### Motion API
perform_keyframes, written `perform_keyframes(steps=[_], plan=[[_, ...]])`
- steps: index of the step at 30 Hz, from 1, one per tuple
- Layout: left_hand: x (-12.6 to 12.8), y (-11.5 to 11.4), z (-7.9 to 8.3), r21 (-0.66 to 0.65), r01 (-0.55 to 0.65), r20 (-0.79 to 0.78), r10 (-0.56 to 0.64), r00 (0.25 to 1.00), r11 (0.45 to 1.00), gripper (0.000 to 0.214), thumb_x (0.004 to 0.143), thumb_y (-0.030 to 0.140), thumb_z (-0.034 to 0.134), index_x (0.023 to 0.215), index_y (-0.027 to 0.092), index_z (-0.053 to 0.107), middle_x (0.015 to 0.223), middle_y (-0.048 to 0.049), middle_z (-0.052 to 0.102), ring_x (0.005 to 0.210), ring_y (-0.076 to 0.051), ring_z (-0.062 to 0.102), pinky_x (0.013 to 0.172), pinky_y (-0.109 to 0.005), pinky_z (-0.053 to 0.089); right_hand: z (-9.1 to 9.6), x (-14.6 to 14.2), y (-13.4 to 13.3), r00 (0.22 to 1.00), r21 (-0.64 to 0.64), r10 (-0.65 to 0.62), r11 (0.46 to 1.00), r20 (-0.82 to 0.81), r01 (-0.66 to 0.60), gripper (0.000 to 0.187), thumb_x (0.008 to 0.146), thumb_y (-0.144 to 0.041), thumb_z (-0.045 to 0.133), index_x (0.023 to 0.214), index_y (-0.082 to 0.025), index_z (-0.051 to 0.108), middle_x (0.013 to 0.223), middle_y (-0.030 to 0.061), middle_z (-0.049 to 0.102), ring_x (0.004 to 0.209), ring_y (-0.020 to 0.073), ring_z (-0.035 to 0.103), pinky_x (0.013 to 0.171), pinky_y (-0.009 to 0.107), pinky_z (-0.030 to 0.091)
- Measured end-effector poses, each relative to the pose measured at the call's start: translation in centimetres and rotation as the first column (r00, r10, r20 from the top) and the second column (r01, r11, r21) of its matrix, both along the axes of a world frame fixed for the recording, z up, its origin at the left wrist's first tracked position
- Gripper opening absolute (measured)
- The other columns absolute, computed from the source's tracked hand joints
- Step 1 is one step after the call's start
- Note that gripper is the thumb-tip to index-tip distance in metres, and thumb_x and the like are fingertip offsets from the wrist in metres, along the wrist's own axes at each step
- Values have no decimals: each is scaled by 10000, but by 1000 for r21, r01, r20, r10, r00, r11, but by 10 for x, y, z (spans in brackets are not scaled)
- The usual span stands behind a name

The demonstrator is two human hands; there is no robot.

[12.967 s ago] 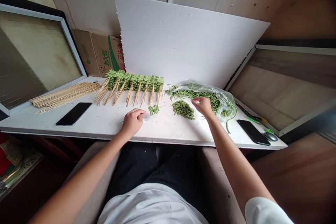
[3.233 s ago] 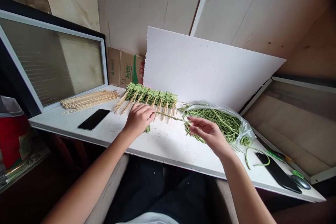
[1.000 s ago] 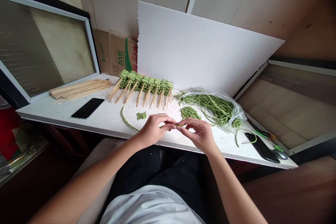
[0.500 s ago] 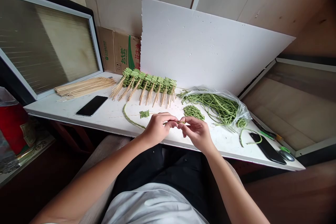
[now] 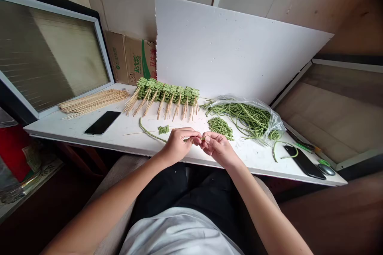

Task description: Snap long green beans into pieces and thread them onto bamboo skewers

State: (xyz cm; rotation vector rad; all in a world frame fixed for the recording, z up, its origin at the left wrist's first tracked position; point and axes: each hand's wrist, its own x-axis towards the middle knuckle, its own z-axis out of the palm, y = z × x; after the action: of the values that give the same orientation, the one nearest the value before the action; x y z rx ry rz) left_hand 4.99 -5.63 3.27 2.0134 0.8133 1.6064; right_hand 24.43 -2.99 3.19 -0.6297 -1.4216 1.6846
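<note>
Fingers (image 5: 191, 133) of left hand (image 5: 177, 144) and right hand (image 5: 220, 149) pinch closed on a long bean (image 5: 152, 135) near the counter's (image 5: 260, 155) front edge.

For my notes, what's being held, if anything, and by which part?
A long green bean: the left hand and right hand pinch it, apparently near one end; the rest lies out past the left hand. The exact grip is partly hidden.

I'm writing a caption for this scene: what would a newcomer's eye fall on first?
Probably the big white board standing at the back, then the green bean skewers stacked in a row near its lower left corner. In front, the left hand and right hand meet at a long green bean, its free end curving out to the left.
</note>
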Motion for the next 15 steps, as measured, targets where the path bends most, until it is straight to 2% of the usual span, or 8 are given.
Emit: perform_keyframes(steps=[6,11,15], plan=[[1,-1,0,-33,-15,-35,14,999,999,82,940,125,727,960,152,802,876,-75,794,785,-176,746,779,-276,593,-2,2,3,995,-101,29,994,-100,-39,332,829,-430,886,800,-162,692,716,6,560,660,102,457,566,216,347],[5,-6,3,-34,0,-24,-1,1000,999,156,939,68,664,935,149,797,877,-77,793,767,-166,740,734,-256,592,-15,1,6,972,-162,118,975,-205,-153,390,848,-453,866,748,-178,607,662,-41,416,603,91,302,488,201,219],[8,-11,7,-26,38,-14,-39,999,999,231,921,15,609,932,145,799,878,-73,793,751,-150,733,696,-228,591,-25,-1,4,949,-170,165,962,-267,-215,428,821,-487,882,749,-193,580,648,-54,350,605,99,288,480,198,199]])
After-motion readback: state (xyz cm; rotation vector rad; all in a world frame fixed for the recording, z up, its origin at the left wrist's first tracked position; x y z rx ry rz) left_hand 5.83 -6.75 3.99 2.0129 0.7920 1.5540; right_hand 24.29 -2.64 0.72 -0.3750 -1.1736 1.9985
